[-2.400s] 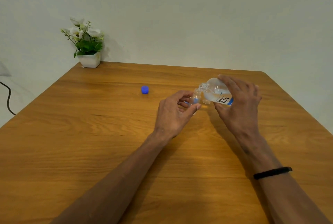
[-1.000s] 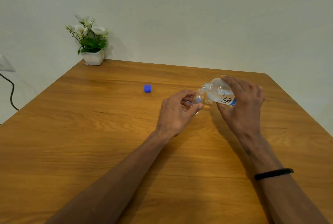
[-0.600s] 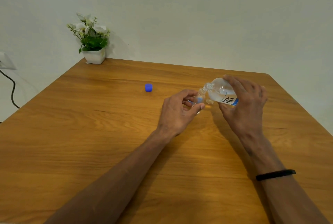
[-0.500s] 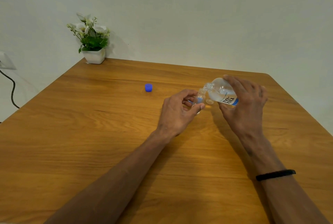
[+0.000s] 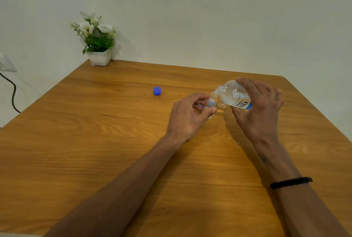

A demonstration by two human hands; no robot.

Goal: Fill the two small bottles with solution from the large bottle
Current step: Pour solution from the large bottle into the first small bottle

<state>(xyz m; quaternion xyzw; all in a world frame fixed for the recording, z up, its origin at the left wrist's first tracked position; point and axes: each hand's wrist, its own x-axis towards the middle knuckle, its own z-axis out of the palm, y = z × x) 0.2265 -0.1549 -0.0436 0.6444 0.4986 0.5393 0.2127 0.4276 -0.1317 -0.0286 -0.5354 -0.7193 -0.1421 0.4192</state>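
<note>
Head view: my right hand (image 5: 257, 111) grips large clear labelled bottle (image 5: 235, 95), tilted, neck at mouth of small clear bottle (image 5: 210, 103) pinched in my left hand (image 5: 187, 116) above wooden table (image 5: 95, 141) — first fill under way, level unreadable. Second small bottle not visible — still to do.

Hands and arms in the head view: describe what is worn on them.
Both forearms are bare, with no sleeves in view and no gloves. The left hand shows no ring, watch or band. The right hand also shows no rings; its wrist carries a thin black band. A small dark mark sits on the right forearm above the band.
</note>
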